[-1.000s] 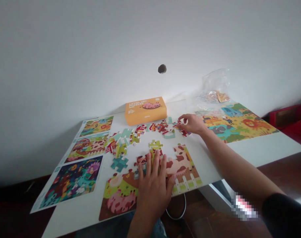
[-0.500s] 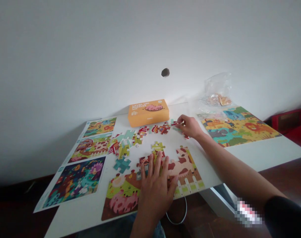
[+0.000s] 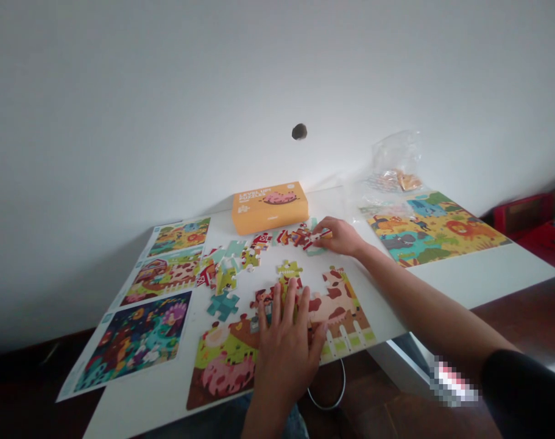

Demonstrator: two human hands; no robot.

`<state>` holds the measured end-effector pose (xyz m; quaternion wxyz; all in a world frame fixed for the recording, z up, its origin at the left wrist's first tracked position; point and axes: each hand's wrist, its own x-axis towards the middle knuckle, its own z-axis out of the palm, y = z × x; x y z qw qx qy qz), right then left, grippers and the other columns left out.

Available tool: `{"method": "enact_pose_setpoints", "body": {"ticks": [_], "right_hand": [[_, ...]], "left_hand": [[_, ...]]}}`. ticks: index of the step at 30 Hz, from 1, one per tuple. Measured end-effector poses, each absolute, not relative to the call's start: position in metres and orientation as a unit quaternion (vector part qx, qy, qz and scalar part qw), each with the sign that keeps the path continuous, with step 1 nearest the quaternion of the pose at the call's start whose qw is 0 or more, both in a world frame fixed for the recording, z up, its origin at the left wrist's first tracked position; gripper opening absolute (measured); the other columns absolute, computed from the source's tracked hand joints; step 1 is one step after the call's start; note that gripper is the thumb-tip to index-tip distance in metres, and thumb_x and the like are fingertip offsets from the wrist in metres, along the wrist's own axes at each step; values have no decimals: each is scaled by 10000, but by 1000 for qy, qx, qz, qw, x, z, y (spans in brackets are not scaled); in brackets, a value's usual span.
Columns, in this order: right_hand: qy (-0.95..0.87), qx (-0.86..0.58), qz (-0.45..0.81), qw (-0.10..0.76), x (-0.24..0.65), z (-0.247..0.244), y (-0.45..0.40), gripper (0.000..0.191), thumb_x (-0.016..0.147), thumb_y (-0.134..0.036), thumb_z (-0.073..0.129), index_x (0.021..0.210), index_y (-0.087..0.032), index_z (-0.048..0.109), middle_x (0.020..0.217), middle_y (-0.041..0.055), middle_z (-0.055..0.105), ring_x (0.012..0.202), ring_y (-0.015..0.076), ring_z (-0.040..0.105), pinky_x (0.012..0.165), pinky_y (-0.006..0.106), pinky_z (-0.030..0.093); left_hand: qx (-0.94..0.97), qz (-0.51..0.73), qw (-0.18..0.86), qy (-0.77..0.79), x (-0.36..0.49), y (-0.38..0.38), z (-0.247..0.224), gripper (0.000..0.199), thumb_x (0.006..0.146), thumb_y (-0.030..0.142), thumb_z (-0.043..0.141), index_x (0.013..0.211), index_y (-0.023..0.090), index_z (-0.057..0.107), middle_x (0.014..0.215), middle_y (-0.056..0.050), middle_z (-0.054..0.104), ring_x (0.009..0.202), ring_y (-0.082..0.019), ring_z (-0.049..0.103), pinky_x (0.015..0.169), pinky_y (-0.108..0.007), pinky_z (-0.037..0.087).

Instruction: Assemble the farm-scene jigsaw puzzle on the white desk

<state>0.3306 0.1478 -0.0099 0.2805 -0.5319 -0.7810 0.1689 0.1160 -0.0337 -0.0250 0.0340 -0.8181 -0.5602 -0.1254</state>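
Observation:
My left hand (image 3: 289,341) lies flat with spread fingers on the partly joined farm puzzle (image 3: 226,372), covering its middle. Near the box, my right hand (image 3: 339,236) pinches a red and white puzzle piece (image 3: 320,238) between thumb and fingers. Loose red barn pieces (image 3: 261,241) run to the left of it. A green piece (image 3: 290,268) sits just above my left fingertips. Left of the hands are a teal piece (image 3: 223,305) and several green and light blue pieces. The cow part (image 3: 334,305) of the puzzle shows right of my left hand.
An orange puzzle box (image 3: 270,210) stands at the back of the white table (image 3: 460,286). A picture sheet (image 3: 137,335) lies at the left. A finished safari puzzle (image 3: 437,235) and a clear plastic bag (image 3: 398,161) are at the right.
My right hand has moved slightly left and toward me with a piece in its fingers. The view has shifted a little. My left hand rests in the same place.

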Motion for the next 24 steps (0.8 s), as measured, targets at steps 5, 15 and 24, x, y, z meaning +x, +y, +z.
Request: {"method": "enact_pose_setpoints", "body": {"ticks": [5,15,24], "right_hand": [[-756,-588,109,265,344,-14,154,338,738,-143,623,1038,-255,734,1066,65,611,917,199,616,850,311,484],[-891,-405,85,188,315,-17,137,507,854,-371,601,1356,-316,563,1487,44,461,1345,345,376,1061,563,325],[-888,-409,104,184,320,-19,139,510,874,-388,585,1373,-294,550,1474,63,482,1378,344,362,1078,563,312]], "left_hand": [[-817,-131,37,-560,116,-34,-25,627,922,575,424,1465,261,432,1582,-54,305,1463,-356,234,1162,-612,206],[-816,-124,30,-564,117,-36,-23,630,937,574,390,1485,265,395,1595,-46,273,1475,-346,204,1169,-606,201],[-810,-129,6,-572,117,-37,-19,606,931,564,407,1478,301,401,1593,-15,285,1484,-338,180,1176,-613,200]]}}
